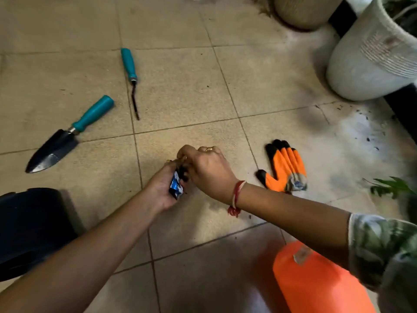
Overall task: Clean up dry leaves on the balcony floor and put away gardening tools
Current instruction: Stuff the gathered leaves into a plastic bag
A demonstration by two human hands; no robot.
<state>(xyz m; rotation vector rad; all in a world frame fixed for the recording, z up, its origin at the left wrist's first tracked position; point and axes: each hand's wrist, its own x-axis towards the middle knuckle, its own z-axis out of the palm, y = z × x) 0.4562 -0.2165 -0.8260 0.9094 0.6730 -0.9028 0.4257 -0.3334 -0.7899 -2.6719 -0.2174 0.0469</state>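
Now both arms reach forward and down, meeting low over the tiled floor (180, 86). The left hand (163, 188), palm turned inward, wraps its fingers round a crumpled blue-and-black packet (176, 185). The right hand (208, 171) arches over it, knuckles up and fingers bunched at the packet's far end, though I cannot tell whether they grip it. Off to the left, well apart from the hands, lie the teal-handled trowel (64, 137) and, beyond it, a slim teal-handled tool (131, 75). An orange glove (284, 168) lies flat just right of the right wrist. A black bin (29, 229) sits under the left forearm, an orange container (316, 283) under the right, and a white pot (370, 59) stands far right.
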